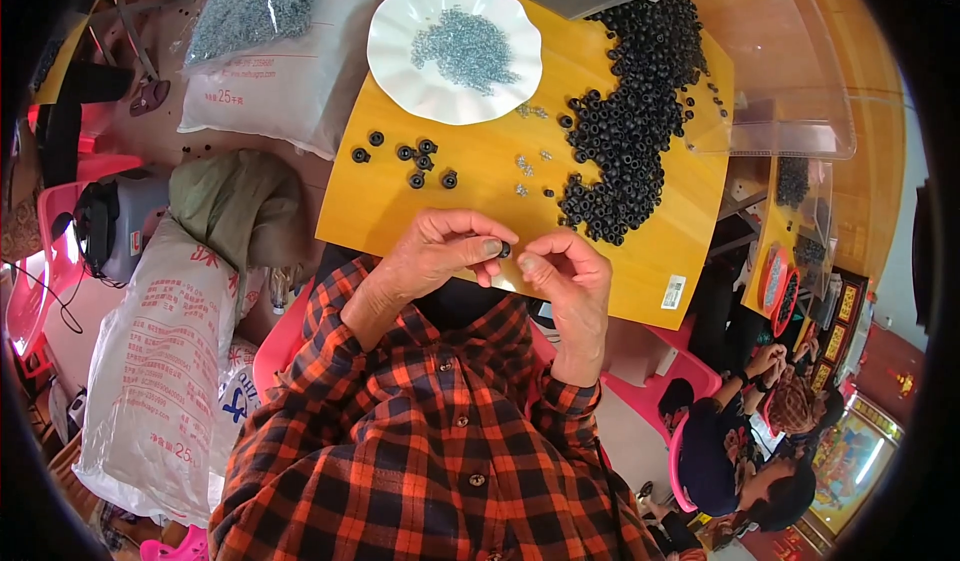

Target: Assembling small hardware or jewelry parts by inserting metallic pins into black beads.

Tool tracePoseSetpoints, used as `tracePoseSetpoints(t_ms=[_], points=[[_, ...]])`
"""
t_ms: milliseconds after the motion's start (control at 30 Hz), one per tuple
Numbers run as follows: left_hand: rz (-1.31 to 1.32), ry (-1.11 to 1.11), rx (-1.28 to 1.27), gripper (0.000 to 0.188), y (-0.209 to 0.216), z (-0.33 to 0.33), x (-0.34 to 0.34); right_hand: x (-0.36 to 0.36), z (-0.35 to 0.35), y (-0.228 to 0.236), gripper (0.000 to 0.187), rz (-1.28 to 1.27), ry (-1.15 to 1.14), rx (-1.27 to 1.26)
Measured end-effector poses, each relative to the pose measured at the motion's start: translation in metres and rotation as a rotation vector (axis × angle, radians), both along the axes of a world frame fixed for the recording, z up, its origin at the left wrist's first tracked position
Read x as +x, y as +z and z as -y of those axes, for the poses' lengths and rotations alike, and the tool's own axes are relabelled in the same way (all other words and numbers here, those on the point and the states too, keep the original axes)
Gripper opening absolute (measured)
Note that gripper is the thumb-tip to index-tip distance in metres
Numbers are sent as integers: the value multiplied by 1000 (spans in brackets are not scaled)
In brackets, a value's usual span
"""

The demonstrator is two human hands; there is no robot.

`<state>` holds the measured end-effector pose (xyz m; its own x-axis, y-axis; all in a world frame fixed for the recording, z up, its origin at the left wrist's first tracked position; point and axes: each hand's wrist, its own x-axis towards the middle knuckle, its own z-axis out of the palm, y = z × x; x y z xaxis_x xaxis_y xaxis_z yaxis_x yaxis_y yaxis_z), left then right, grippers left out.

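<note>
My left hand (440, 253) pinches a small black ring-shaped part (504, 250) between thumb and fingertips, just above the table's near edge. Close beside it, my right hand (572, 279) has its thumb and index finger drawn together; whatever they hold, if anything, is too small or hidden to name. Tiny silvery pieces (524, 166) lie in little clusters on the table beyond my hands. Left of these sit several black parts (418, 179) set apart from the large heap of black rings (620, 141) at the right.
A scalloped white plate (388, 56) with pale bluish-grey small pieces stands on the yellow table (375, 216). Clear plastic bins (800, 111) are at the far right. White sacks (150, 391) stand to my left. Other people (735, 441) sit at the lower right near pink chairs (690, 376).
</note>
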<state>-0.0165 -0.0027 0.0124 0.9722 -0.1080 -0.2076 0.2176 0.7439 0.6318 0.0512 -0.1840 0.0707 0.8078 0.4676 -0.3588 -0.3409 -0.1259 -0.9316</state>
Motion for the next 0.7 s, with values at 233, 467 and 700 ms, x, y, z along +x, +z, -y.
tracePoseSetpoints(t_ms=[233, 467, 700], points=[[-29, -7, 5, 19, -1, -1, 0, 18, -12, -16, 13, 803, -156, -476], [-2, -1, 4, 21, -2, -2, 0, 27, -22, -24, 15, 1030, -61, -716], [-18, -8, -2, 21, -1, -3, 0, 33, -22, -29, 13, 1114, -11, -779]])
